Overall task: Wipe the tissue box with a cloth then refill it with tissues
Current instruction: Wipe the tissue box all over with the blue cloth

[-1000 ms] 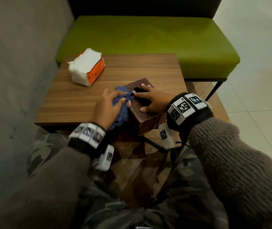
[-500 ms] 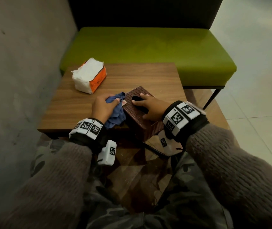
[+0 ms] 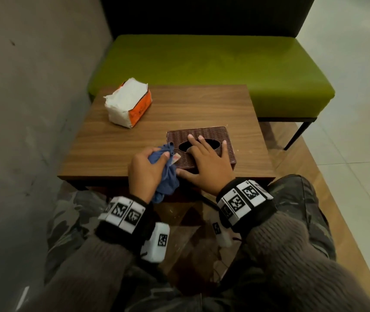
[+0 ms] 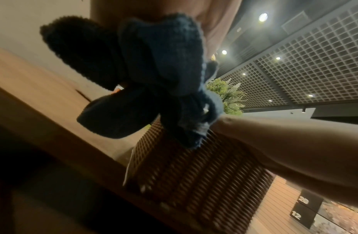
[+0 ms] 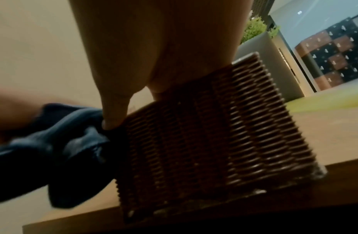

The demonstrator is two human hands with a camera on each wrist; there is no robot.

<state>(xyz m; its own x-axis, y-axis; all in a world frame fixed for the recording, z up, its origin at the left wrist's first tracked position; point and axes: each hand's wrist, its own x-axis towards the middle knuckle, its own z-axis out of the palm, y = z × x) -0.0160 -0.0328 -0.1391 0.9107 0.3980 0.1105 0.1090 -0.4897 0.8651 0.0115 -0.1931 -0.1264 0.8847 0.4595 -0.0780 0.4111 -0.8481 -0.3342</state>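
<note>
A brown woven tissue box (image 3: 215, 134) lies flat near the front edge of the wooden table (image 3: 116, 145), its oval slot facing up. My right hand (image 3: 204, 158) rests on top of it, fingers spread and straight across the slot, thumb along the near side. My left hand (image 3: 148, 167) grips a bunched blue cloth (image 3: 168, 176) against the box's left side. In the left wrist view the cloth (image 4: 160, 63) hangs over the box (image 4: 194, 171). In the right wrist view the cloth (image 5: 60, 150) touches the box's (image 5: 214, 134) left edge. A white and orange tissue pack (image 3: 127, 102) sits at the table's back left.
A green bench (image 3: 213, 70) with a dark backrest stands behind the table. A grey wall (image 3: 26, 97) runs along the left. My knees in camouflage trousers are under the table's front edge. Pale floor tiles lie to the right.
The box, earlier tipped up on an edge and turned at an angle, now lies flat and square on the table. My right hand has flattened on its top. The cloth stays at its left side.
</note>
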